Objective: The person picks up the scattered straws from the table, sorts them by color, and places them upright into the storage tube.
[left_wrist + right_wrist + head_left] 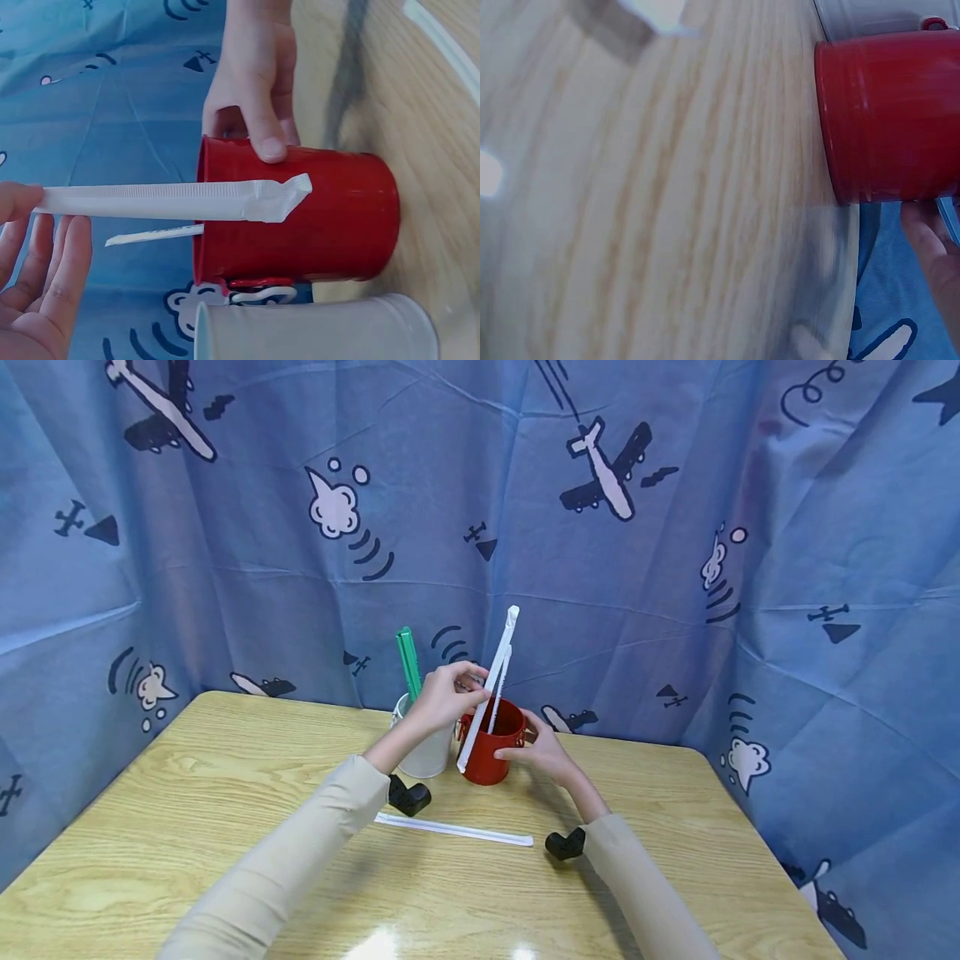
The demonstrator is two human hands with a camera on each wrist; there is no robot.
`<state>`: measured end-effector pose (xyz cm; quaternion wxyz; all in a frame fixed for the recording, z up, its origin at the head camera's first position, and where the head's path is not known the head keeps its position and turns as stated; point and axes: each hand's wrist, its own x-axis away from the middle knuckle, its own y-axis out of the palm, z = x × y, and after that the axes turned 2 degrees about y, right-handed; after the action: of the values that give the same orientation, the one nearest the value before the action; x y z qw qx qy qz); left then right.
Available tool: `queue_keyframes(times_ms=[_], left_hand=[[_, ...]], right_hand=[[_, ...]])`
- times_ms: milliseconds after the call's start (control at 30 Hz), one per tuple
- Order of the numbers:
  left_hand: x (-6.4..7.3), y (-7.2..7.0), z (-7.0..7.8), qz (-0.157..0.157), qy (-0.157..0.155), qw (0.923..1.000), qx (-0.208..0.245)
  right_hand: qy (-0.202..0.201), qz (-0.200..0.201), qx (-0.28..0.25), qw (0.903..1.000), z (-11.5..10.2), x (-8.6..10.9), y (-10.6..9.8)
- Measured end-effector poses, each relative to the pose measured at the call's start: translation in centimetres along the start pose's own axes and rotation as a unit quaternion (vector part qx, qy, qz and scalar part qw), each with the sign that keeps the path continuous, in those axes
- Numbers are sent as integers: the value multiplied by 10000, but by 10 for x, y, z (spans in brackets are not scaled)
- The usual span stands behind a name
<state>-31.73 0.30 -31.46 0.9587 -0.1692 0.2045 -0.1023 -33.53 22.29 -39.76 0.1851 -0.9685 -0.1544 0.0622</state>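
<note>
My left hand point(444, 697) pinches a white paper-wrapped straw point(502, 648) between thumb and fingers. The straw slants upright in front of the red bucket point(484, 770), its lower end outside the wall. On the bucket's right side, my right hand point(547, 755) grips the rim and wall, its thumb on the front in the left wrist view. A second wrapped straw point(154, 235) leans inside the bucket and pokes out of its mouth. In the right wrist view the bucket point(892, 120) shows its lower part, with fingers point(924, 232) against its side.
Left of the red bucket stands a white bucket point(426, 755) with green sticks point(408, 662) in it. Another white wrapped straw point(459, 831) lies on the wooden table point(285, 785) nearer me. A blue printed curtain point(450, 485) hangs behind the table.
</note>
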Motion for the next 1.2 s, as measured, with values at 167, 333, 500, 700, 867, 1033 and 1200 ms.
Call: queue_keyframes(times_ms=[167, 333, 500, 700, 867, 1033, 1200], left_hand=[[-4, -2, 2, 169, 21, 9999, 21], [-8, -1, 2, 486, 115, 9987, 106], [-10, 2, 1, 967, 263, 9942, 381], [-13, 3, 2, 1381, 478, 9872, 632], [-15, 3, 3, 1631, 632, 9827, 604], [-18, 6, 1, 1647, 668, 9826, 532], [-21, 10, -6, 1563, 476, 9862, 263]], right_hand=[[-17, -25, -12, 10000, -2, 1, 0], [29, 8, 34, 10000, -2, 1, 1], [52, 32, 75, 10000, 0, 1, 1], [53, 65, 68, 9999, 0, 1, 1], [37, 54, 107, 9999, -2, 1, 1], [-9, 66, 145, 9999, -2, 2, 1], [-42, 50, 99, 9999, -2, 2, 1]])
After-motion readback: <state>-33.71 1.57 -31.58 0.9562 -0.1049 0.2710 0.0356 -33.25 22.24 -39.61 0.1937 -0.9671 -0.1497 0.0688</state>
